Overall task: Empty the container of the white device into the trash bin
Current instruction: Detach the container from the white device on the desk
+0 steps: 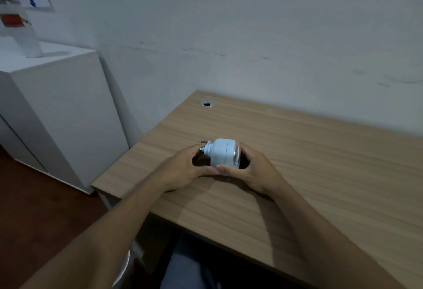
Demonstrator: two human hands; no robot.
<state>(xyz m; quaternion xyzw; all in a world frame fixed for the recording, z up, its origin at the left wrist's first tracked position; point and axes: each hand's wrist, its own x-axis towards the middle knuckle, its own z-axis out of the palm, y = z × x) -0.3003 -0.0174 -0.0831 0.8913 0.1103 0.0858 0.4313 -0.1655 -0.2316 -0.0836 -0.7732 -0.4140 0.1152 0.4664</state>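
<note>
A small white device (pixel 218 152) lies on its side on the wooden desk (pixel 320 151), with a short grey handle sticking out at its left end and a clear container section (pixel 237 154) at its right end. My left hand (pixel 185 169) cups the device's left part from the near side. My right hand (pixel 249 169) wraps around the clear container end. Both thumbs meet under the device's near edge. A curved metallic rim (pixel 124 268), possibly the trash bin, shows below the desk beside my left forearm, mostly hidden.
A cable hole (pixel 207 103) sits at the desk's far left corner. A white cabinet (pixel 57 110) stands to the left of the desk, with a white object (pixel 23 32) on top. The wall runs right behind the desk. Dark red floor lies at the left.
</note>
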